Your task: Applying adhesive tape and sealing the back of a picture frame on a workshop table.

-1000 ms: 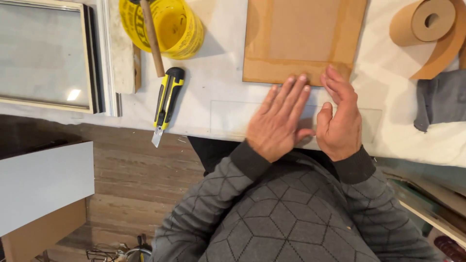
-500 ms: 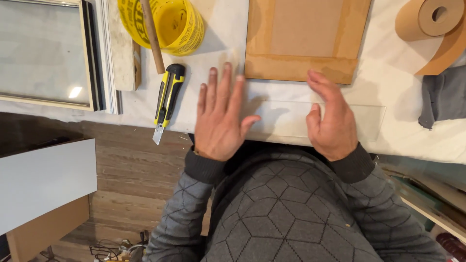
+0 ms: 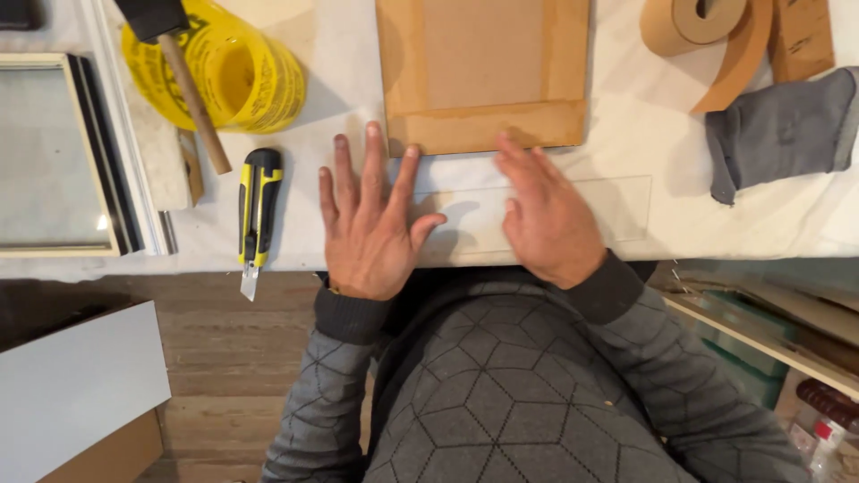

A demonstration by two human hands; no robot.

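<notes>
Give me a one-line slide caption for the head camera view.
Both hands, left hand and right hand, press flat on a clear sheet beside a yellow utility knife.

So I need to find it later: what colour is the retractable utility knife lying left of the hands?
Yellow and black utility knife, seen clearly in the head view.

Yellow-black utility knife (image 3: 257,215) w/ yellow tape roll (image 3: 234,76), brown paper-tape roll (image 3: 707,22), grey cloth (image 3: 778,130), framed glass (image 3: 49,152) on white surface (image 3: 805,224).
</notes>
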